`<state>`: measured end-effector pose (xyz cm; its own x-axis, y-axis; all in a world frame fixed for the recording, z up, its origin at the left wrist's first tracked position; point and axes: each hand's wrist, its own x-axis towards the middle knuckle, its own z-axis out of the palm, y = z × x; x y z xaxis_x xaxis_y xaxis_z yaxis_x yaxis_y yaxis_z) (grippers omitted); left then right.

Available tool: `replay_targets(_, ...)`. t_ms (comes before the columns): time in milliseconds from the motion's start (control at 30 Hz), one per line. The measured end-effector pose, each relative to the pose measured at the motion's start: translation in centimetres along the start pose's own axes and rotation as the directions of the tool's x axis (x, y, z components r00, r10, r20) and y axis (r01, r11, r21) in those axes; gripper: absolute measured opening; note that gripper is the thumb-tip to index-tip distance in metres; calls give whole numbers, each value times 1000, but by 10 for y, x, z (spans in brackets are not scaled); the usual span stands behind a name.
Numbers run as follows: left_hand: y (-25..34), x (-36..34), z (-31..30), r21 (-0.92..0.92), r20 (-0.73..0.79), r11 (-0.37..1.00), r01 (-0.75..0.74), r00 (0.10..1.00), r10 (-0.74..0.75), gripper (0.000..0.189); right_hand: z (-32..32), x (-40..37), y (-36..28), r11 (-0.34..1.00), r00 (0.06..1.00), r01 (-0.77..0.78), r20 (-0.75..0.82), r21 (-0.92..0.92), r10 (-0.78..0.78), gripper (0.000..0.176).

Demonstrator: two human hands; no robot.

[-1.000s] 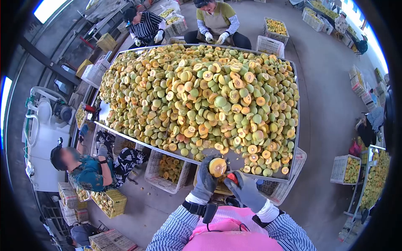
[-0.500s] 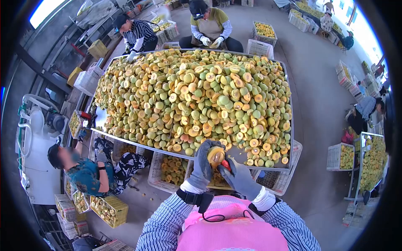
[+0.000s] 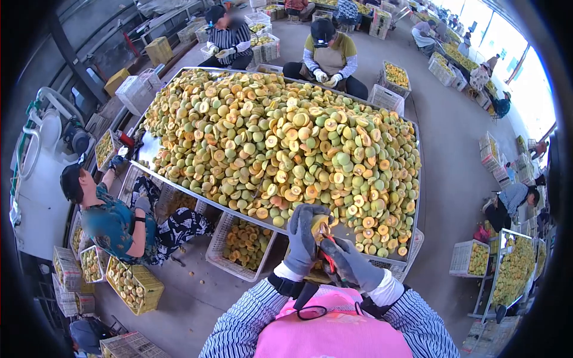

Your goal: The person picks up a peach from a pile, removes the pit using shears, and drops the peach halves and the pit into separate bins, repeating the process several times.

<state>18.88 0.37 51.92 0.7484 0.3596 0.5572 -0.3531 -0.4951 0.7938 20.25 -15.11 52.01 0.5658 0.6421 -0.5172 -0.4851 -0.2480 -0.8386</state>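
My left hand (image 3: 302, 240), in a dark grey glove, is closed around a yellow peach half (image 3: 321, 227) in front of my chest. Close beside it, my right hand (image 3: 356, 262), also gloved in grey, grips a small red-handled tool (image 3: 327, 260). The tool's working end is at the fruit and mostly hidden by fingers, so its exact kind does not show. Just beyond both hands lies a large heap of halved green-yellow peaches (image 3: 280, 143), many with brown pits or hollows facing up. The heap rests on a metal-edged table (image 3: 150, 149).
A white crate of peach halves (image 3: 218, 249) stands under the table's near edge; a yellow crate (image 3: 146, 296) is farther left. One person (image 3: 116, 221) sits at the left, and two people (image 3: 327, 56) (image 3: 228, 39) work at the far side. Another loaded table (image 3: 512, 268) stands right.
The peach half has turned in my left hand, its cut face less visible, and my right hand has brought the red-handled tool against it. The whole view has shifted slightly.
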Motion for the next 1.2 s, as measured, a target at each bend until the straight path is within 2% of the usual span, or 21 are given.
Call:
replay_targets(67, 0, -3, -4, 43, -52, 999, 29, 998, -27, 23, 6, 0, -15, 985, 1000, -26, -5, -171, 25, 37)
replay_targets(133, 13, -4, -4, -532, 30, 737, 416, 879, -475, 23, 5, 14, -3, 729, 872, 399, -16, -556, -489, 35)
replay_targets(167, 5, -9, 2, -676, 21, 616, 404, 847, -532, 26, 1, 17, -2, 678, 884, 364, 6, -639, -468, 34)
replay_targets(333, 7, -11, 12, -657, -121, 688, 309, 857, -501, 27, -2, 17, -15, 670, 820, 506, 63, -543, -569, 32)
replay_targets(467, 9, -4, 19, -795, 1, 466, 387, 770, -639, 26, -26, 6, -41, 704, 862, 492, 173, -513, -476, 39)
replay_targets(533, 5, 4, 29, -596, 20, 657, 461, 827, -562, 24, -45, -3, -56, 939, 980, 54, 197, -339, 15, 44)
replay_targets(600, 8, 5, 46, -634, 60, 591, 499, 794, -605, 27, -60, -6, -55, 973, 975, 19, 220, -230, 33, 47)
replay_targets(667, 6, 5, 65, -30, -226, 989, 142, 963, -145, 24, -75, -9, -60, 982, 944, -163, 275, -93, 183, 47)
replay_targets(733, 9, 8, 79, -4, -208, 984, 181, 962, -178, 21, -92, -3, -42, 988, 964, -93, 238, -121, 120, 47)
replay_targets(767, 8, 13, 87, -357, -151, 823, 442, 842, -518, 18, -99, -1, -39, 989, 974, -15, 222, -146, 48, 48)
replay_targets(800, 7, 14, 93, -633, 22, 482, 605, 637, -771, 17, -106, -1, -38, 983, 978, 61, 206, -172, -25, 50)
replay_targets(833, 5, 16, 100, -629, 25, 482, 610, 635, -772, 17, -107, -11, -59, 974, 938, -225, 276, 30, 208, 51)
replay_targets(900, 0, 16, 109, -131, -166, 959, 252, 948, -272, 21, -120, -11, -62, 948, 906, -280, 369, 153, 208, 51)
replay_targets(933, 0, 13, 113, 156, -130, 988, -14, 991, 34, 23, -125, -13, -61, 904, 864, -345, 462, 252, 201, 51)
replay_targets(967, -1, 15, 117, 164, -127, 986, -15, 991, 36, 23, -132, -8, -55, 904, 862, -345, 468, 255, 196, 51)
replay_targets(1000, 0, 16, 121, -196, -141, 936, 293, 936, -323, 24, -139, -1, -42, 974, 908, -202, 391, 101, 148, 48)
replay_targets(1033, 3, 14, 127, -519, -31, 668, 533, 769, -638, 26, -146, 4, -27, 995, 942, -70, 322, -71, 89, 46)
replay_targets(1067, 5, 14, 133, -732, 181, 251, 634, 535, -825, 29, -152, 7, -19, 966, 965, 58, 263, -250, 10, 44)
replay_targets(1100, 9, 9, 140, -485, -59, 711, 509, 792, -607, 31, -152, 1, -32, 985, 946, -126, 285, -117, 155, 43)
replay_targets(1133, 15, 10, 144, -479, -60, 709, 517, 787, -614, 31, -154, -2, -38, 985, 943, -133, 292, -112, 161, 43)
replay_targets(1200, 27, 13, 146, -338, -167, 869, 362, 885, -434, 32, -155, -5, -43, 863, 841, -369, 519, 344, 152, 47)
